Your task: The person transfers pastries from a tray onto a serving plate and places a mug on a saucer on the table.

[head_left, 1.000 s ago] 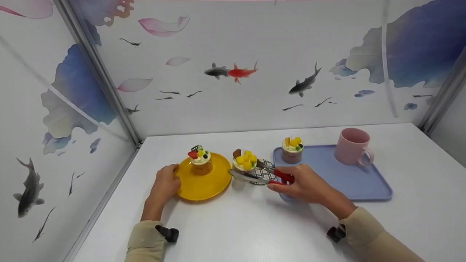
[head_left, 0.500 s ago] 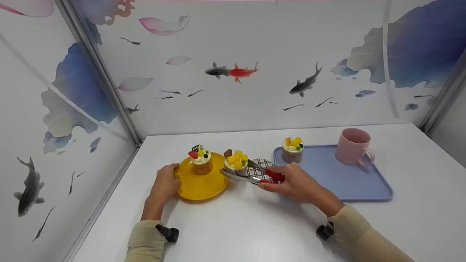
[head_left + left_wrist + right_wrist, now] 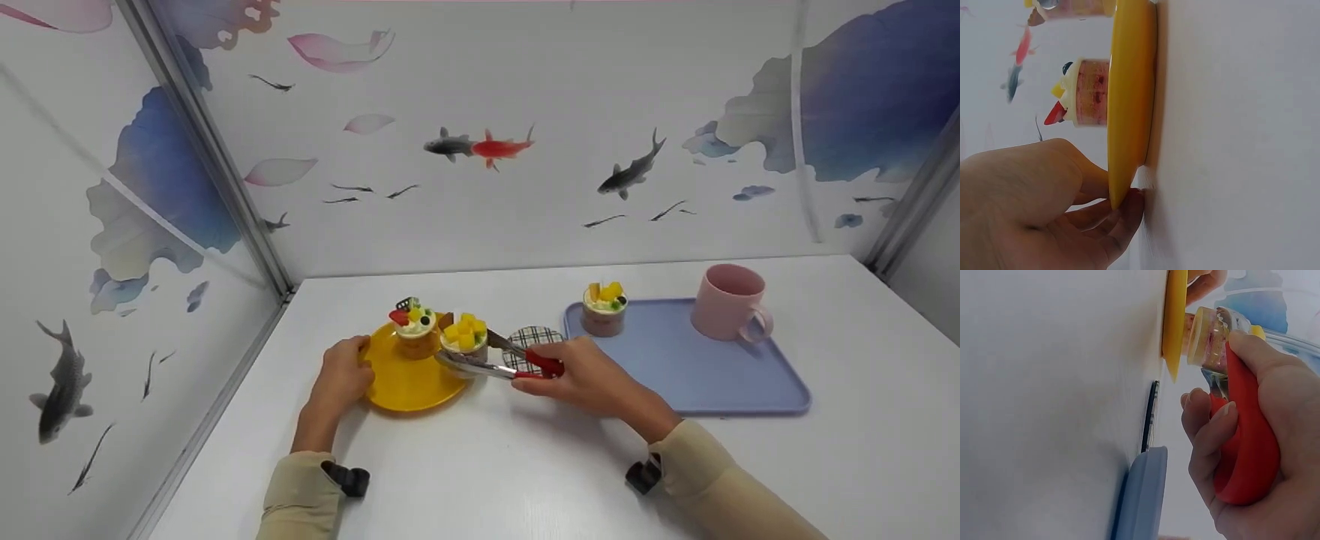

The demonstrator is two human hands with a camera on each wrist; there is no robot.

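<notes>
Booth: white walls (image 3: pixel 525 90) printed with fish and petals close in the white table (image 3: pixel 525 465) on three sides.
Blue tray: the tray (image 3: pixel 697 375) lies flat on the table's right half, carrying a pink mug (image 3: pixel 729 301) and one dessert cup with orange fruit (image 3: pixel 603 307) at its near-left corner.
Yellow plate: the plate (image 3: pixel 401 379) sits left of centre; a dessert cup with strawberry topping (image 3: pixel 414 330) stands upright on its far side.
Checked coaster: a small round plaid coaster (image 3: pixel 536 337) lies between plate and tray, with nothing on it.
Left hand: the left hand (image 3: pixel 341 379) pinches the plate's near-left rim, thumb above and fingertips (image 3: pixel 1129 208) curled beneath it, as the left wrist view shows.
Right hand: the right hand (image 3: pixel 592 379) is wrapped round the red handles of the tongs (image 3: pixel 517 360) and squeezes them together.
Mango cup: the mango-topped dessert cup (image 3: pixel 463 339) is clamped between the steel tong tips, lifted off the table, above the plate's right edge and close beside the strawberry cup.
Risk, slip: the cup wall looks smooth and round, so a slack squeeze would probably let it drop or tip between the tips.
Risk, knock: with so little room, the carried cup or the tongs could bump the strawberry cup over.
Risk, plate: a cup set down on the sloping rim might topple off; a tilted plate would make that worse.
</notes>
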